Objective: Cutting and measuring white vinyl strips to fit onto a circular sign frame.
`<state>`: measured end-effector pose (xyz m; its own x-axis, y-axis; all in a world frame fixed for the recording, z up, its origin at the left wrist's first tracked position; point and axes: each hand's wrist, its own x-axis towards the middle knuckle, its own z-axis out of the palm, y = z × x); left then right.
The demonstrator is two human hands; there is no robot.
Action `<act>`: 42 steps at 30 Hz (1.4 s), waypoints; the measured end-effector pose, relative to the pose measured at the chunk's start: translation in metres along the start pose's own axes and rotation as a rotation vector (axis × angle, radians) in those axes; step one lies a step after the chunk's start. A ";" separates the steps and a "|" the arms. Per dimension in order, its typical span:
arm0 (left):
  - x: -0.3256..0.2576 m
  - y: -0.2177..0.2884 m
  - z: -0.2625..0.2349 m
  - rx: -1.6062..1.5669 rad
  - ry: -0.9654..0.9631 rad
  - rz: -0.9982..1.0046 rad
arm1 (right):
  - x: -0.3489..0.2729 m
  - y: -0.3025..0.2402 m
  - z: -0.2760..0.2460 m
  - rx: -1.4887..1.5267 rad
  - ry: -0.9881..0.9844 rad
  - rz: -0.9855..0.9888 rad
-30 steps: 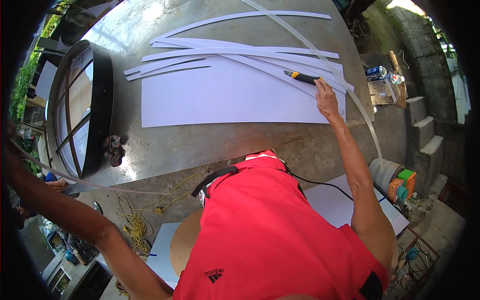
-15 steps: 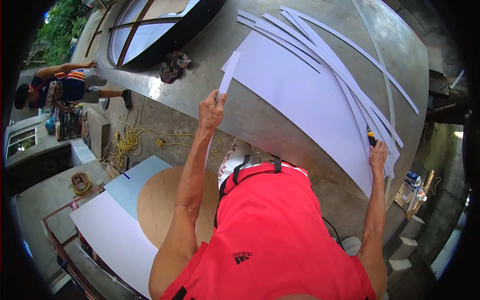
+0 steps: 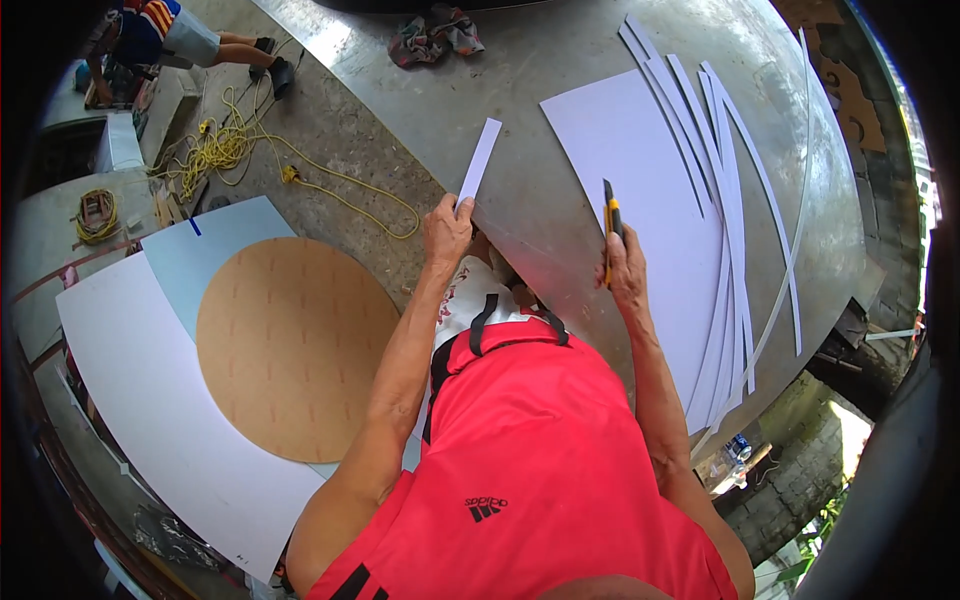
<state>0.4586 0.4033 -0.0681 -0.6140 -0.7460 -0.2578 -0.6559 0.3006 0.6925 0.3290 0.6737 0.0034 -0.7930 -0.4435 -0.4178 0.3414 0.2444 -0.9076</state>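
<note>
Closed round a narrow white strip [image 3: 481, 158], my left hand [image 3: 447, 236] is just off the near edge of the grey metal table [image 3: 530, 190]. The strip's far end points up and away. My right hand [image 3: 624, 272] grips a yellow-and-black utility knife [image 3: 613, 222] with its blade out, pointing away from me. It hangs over the left edge of a large white sheet [image 3: 650, 170] lying on the table. Several thin white strips [image 3: 735, 200] lie overlapping along that sheet's right side. A long pale strip [image 3: 797, 245] runs beyond them.
A round brown board [image 3: 295, 350] rests on white and pale blue sheets [image 3: 150, 370] at my left. Yellow cord [image 3: 225, 145] lies tangled on the floor. A crumpled rag [image 3: 435, 38] sits on the table's far side. Another person [image 3: 190, 40] is at the far left.
My right hand has lifted the knife from the strips' near end and moved it left, closer to my left hand. The view has turned, and the other person now bends down.
</note>
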 end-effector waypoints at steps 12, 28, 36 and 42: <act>-0.001 -0.006 -0.004 -0.162 -0.053 -0.297 | 0.158 -0.024 0.150 -0.880 0.052 -0.215; 0.035 0.036 -0.005 -0.170 0.042 -0.288 | 0.182 -0.046 0.167 -0.908 0.042 0.003; 0.081 0.074 0.007 -0.057 0.388 -0.363 | 0.190 -0.039 0.166 -0.931 0.013 -0.073; 0.080 0.076 0.005 -0.158 0.346 -0.478 | 0.169 -0.036 0.142 -0.952 -0.185 -0.154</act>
<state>0.3571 0.3694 -0.0396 -0.0722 -0.9344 -0.3488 -0.7342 -0.1869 0.6527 0.2544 0.4671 -0.0406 -0.6757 -0.6371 -0.3709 -0.3729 0.7294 -0.5735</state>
